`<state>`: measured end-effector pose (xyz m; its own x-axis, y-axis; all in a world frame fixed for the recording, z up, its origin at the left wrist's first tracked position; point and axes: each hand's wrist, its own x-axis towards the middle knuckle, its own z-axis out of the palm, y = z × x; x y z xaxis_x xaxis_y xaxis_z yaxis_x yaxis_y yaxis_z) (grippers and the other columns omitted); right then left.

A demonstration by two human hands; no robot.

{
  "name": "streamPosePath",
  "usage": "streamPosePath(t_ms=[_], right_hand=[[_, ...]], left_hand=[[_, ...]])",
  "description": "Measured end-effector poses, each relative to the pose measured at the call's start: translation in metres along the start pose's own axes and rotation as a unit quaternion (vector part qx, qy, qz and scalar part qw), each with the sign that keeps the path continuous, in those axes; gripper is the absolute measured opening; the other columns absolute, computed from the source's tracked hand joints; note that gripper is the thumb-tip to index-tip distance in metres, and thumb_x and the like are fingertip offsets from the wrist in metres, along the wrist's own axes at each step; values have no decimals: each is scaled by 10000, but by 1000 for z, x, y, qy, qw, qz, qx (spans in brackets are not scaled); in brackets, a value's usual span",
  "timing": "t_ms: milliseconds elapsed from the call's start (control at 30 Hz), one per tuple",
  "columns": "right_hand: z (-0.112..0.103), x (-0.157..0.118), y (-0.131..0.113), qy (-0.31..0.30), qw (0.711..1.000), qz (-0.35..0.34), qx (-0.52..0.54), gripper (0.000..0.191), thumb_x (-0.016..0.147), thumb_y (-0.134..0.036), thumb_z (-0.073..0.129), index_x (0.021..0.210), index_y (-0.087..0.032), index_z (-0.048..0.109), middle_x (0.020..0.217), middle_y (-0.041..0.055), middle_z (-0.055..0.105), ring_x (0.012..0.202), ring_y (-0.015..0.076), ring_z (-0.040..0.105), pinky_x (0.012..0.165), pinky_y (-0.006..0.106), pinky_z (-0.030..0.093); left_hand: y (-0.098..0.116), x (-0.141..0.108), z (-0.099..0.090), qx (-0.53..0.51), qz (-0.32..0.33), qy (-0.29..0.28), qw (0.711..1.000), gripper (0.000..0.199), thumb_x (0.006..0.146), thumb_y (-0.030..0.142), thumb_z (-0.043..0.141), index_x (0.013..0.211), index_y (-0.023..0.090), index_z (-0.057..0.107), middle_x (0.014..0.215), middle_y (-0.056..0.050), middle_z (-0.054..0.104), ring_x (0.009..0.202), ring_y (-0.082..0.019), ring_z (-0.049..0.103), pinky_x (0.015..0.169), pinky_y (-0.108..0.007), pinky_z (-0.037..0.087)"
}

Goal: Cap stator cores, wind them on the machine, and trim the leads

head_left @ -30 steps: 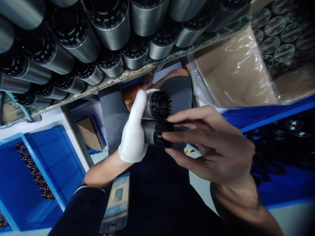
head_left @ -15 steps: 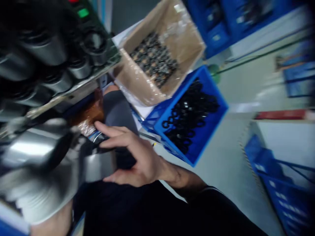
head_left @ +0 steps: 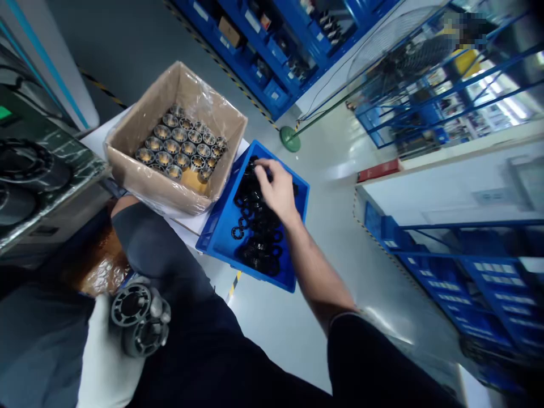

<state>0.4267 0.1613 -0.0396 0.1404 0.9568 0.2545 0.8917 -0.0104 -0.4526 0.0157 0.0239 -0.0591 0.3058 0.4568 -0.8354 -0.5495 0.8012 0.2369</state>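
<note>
Black rings (head_left: 259,255) within the bin's (head_left: 224,240) edges are best parted gently; tubes (head_left: 131,341) are clasped by the left hand (head_left: 108,358); the right hand's (head_left: 279,190) grip cannot be told.

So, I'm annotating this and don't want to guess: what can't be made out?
Head view:
Whether the right hand grips any black rings: hidden beneath the hand.
Sides of held cylinders: mostly hidden by the left hand.
Bench cylinders: cut off by the left edge.
Shelf labels: text too small.
</note>
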Motion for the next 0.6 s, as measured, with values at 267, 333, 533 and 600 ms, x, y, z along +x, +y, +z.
streamPosePath(t_ms=[267, 333, 533, 600], right_hand=[[52, 82, 81, -117, 976, 98, -154, 389, 1122, -447, 808, 1409, -190, 755, 1506, 130, 732, 1375, 330, 720, 1195, 599, 617], [62, 71, 75, -154, 967, 97, -177, 403, 1122, -441, 809, 1432, -192, 746, 1516, 132, 724, 1373, 334, 721, 1176, 597, 632], [73, -6, 45, -239, 956, 29, -166, 418, 1118, -455, 812, 1448, -208, 742, 1548, 138, 706, 1372, 329, 717, 1166, 582, 642], [73, -35, 37, -254, 958, 9, -136, 382, 1125, -435, 808, 1424, -204, 750, 1520, 132, 721, 1333, 312, 735, 1141, 556, 659]], left_hand=[[-16, 10, 21, 78, 36, -59, 995, 615, 933, 758, 844, 1238, 235, 733, 879, -52, 774, 684, -267, 751, 443, -304, 576], [-29, 19, 35, 87, 5, -39, 995, 521, 1036, 673, 756, 1287, 220, 712, 982, -86, 837, 668, -256, 781, 427, -294, 572], [-60, 50, 71, 89, -79, -92, 989, 400, 1176, 536, 549, 1277, 175, 687, 1112, -164, 882, 639, -228, 798, 426, -273, 561], [-59, 52, 72, 94, -78, -107, 987, 414, 1183, 534, 537, 1278, 162, 693, 1137, -175, 881, 676, -232, 814, 428, -266, 562]])
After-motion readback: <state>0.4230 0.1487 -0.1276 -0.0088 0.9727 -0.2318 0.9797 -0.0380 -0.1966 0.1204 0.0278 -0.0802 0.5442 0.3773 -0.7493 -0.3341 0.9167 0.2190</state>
